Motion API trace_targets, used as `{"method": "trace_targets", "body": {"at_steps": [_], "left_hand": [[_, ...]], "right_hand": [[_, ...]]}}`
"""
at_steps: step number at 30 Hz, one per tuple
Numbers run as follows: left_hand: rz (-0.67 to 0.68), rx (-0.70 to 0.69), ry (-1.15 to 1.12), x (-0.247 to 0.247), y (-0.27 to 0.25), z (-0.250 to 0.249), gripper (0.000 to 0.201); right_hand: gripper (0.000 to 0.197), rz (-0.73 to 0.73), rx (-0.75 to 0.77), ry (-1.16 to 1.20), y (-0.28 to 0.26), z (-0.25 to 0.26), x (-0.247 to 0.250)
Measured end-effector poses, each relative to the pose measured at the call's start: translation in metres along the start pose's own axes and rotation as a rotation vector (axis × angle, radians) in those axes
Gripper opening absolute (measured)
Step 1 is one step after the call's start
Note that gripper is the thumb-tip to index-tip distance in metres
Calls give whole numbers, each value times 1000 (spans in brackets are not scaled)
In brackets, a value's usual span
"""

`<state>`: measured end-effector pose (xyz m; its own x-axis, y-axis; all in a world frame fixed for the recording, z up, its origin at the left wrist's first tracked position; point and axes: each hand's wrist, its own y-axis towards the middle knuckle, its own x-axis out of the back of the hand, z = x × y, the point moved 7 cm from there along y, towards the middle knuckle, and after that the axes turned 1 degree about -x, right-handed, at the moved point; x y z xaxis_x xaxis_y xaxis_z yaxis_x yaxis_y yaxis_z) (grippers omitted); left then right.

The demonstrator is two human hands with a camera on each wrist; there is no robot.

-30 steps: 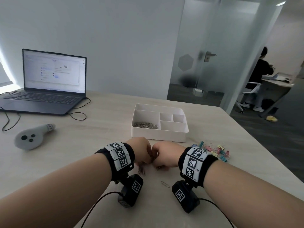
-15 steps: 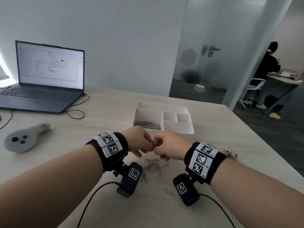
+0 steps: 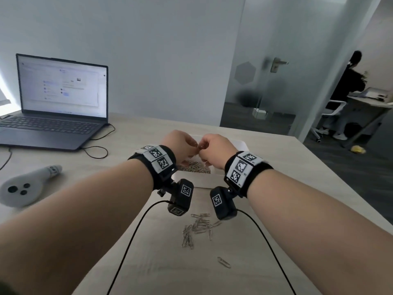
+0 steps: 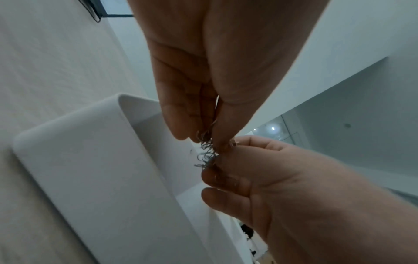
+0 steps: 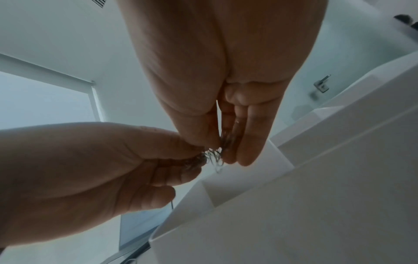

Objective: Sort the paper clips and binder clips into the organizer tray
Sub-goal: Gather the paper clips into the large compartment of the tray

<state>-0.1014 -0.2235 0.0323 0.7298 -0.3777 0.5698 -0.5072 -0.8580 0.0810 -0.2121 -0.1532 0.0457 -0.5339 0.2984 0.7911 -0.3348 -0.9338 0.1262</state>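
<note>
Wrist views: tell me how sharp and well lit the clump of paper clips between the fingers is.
Left wrist view: paper clips are smeared, dim, pinched by the left hand and right hand. Right wrist view: equally blurred, palms shadowed against bright walls.

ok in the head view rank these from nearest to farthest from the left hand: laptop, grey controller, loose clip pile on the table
From the left hand:
1. Clip pile, on the table toward the person, below the wrists.
2. Laptop, far left at the back of the table.
3. Grey controller, left edge; nearly level with the laptop, so this order is loose.
</note>
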Motion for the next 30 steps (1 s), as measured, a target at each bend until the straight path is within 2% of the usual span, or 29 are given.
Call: {"method": "trace_targets", "body": {"at_steps": [5, 7, 10, 12, 15, 19, 22, 25, 27, 30], "left_hand": [[-52, -74, 237, 0, 6, 10, 35], [-53, -97, 238, 1, 4, 12, 29], [-50, -109, 225, 3, -3, 12, 10], [-22, -110, 210, 2, -10, 10, 9], [68, -118, 203, -6, -28, 9, 9], [305, -144, 307, -27, -57, 14, 17], [448, -139, 418, -36, -77, 23, 25], [565, -91, 511, -44, -93, 37, 48], [598, -68, 529, -44, -100, 45, 64], [646, -109, 633, -43, -111, 47, 78]], "right_hand": [[24, 25, -4, -82, 3, -13, -11], [22, 29, 10, -66, -1, -16, -11], [17, 24, 26, -14, -10, -20, -6], [17, 29, 29, 10, -19, -23, -4], [16, 34, 47, 19, -35, -26, -3], [16, 56, 81, -4, -64, -27, -5], [18, 201, 79, -61, -90, -29, -15], [41, 427, 73, -270, -114, -37, -31], [57, 496, 61, -351, -127, -41, -34], [71, 545, 65, -417, -142, -44, -33]]}}
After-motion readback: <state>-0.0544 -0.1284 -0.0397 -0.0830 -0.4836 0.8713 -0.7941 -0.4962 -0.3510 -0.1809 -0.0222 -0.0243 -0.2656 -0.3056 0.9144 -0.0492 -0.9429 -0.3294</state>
